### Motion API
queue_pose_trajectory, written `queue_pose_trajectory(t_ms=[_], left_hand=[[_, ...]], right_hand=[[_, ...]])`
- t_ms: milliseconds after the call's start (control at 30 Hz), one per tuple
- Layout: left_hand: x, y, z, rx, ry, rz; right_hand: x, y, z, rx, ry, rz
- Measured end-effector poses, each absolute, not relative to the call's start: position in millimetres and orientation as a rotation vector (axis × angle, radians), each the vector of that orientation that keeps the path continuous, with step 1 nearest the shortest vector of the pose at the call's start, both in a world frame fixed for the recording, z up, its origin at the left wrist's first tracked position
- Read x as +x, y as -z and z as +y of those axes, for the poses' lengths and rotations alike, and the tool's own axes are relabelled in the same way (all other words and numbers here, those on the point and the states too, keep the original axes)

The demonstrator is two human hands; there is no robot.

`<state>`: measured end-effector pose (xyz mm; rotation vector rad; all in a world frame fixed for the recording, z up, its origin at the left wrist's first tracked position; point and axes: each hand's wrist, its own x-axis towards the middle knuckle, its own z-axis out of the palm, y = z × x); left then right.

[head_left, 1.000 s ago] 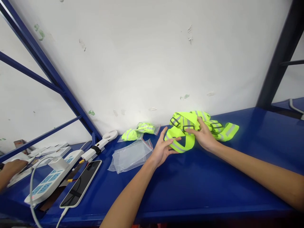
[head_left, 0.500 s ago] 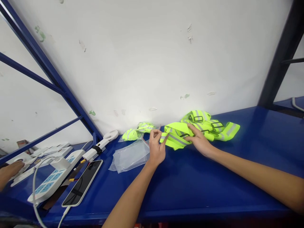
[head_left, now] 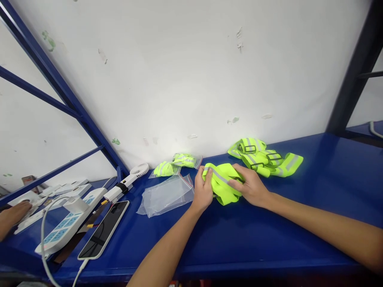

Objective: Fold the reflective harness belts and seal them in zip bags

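Note:
A neon-yellow reflective strap (head_left: 223,184) lies bunched on the blue shelf (head_left: 254,235), squeezed between both hands. My left hand (head_left: 202,191) grips its left end, thumb on top. My right hand (head_left: 250,186) closes over its right side. Behind them a pile of more neon straps with black buckles (head_left: 265,157) rests by the wall. Empty clear zip bags (head_left: 166,194) lie just left of my left hand. Two packed bags of straps (head_left: 175,164) sit behind them.
At the left lie a white handheld fan (head_left: 128,181), a phone on a cable (head_left: 103,231) and a white power strip (head_left: 64,227). Another person's hand (head_left: 12,217) rests at the far left edge. Dark shelf uprights stand at the right and left.
The strap has been pulled away from the pile toward me and gathered into a compact bundle; both hands have closed in on it from either side.

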<state>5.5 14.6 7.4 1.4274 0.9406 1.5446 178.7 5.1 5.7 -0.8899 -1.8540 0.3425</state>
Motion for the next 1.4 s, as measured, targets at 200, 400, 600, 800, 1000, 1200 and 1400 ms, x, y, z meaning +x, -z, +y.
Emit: queue_pose_trajectory(t_ms=[200,400,600,800,1000,1200,1400], left_hand=[[1.7,-7.4,23.1,1.165,-1.434,0.829],[-12.4,-16.9,24.9,1.101,-1.182,0.707],[-17.9,-16.6,24.8,1.122,-1.020,0.642],[-14.8,-12.8,22.9,1.238,-0.942,0.728],[-9.7,-11.2,25.0,1.262,-0.918,0.900],[-20.2,-22.4,30.9,1.745,-1.162,1.171],[-78.7,-44.2,32.3,2.458,-0.558,1.879]], right_hand=[[178.7,0.6,10.0,-0.867,-0.317,-1.979],[182.9,3.8,8.9,-0.656,-0.208,-2.136],[182.7,5.1,7.1,-0.465,-0.048,-2.295],[180.3,-1.5,-0.4,-0.403,0.006,-2.471],[177.1,-6.3,-6.4,-0.443,0.071,-2.566],[178.2,-6.1,-2.6,-0.602,-0.057,-2.402],[186.6,-7.8,11.7,-0.752,-0.238,-2.180]])
